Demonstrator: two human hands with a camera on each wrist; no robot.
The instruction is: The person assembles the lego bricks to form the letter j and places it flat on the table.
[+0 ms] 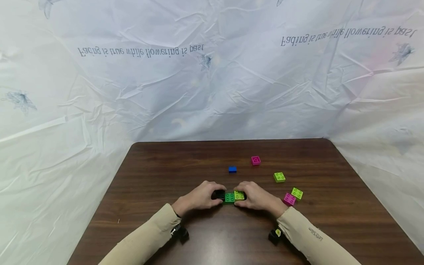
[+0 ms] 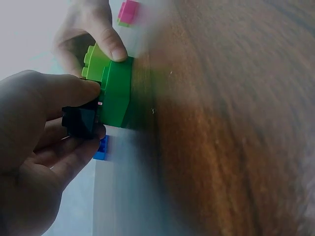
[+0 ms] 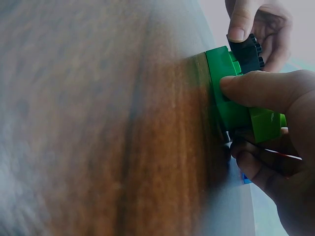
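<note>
head: one green building brick (image 1: 229, 198) is on the table (image 1: 159, 162), the left hand (image 1: 202, 195) pinching one black brick (image 1: 218, 195) over its left end, the right hand (image 1: 256, 197) gripping its other end, by one lime brick (image 1: 239, 195). loose beyond and rightward: one blue brick (image 1: 232, 169), two magenta bricks (image 1: 255, 161), two more lime bricks (image 1: 279, 177). left wrist: the black brick is over the green studs. right wrist: one thumb presses the green side.

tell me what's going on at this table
A person's left hand pinches a black brick at one end of a green brick, while the right hand grips the green brick at its other end, where a lime brick sits on top. Whether the black brick is fully seated is unclear. Elsewhere on the table lie a blue brick, two pink bricks and two more lime bricks.
</note>
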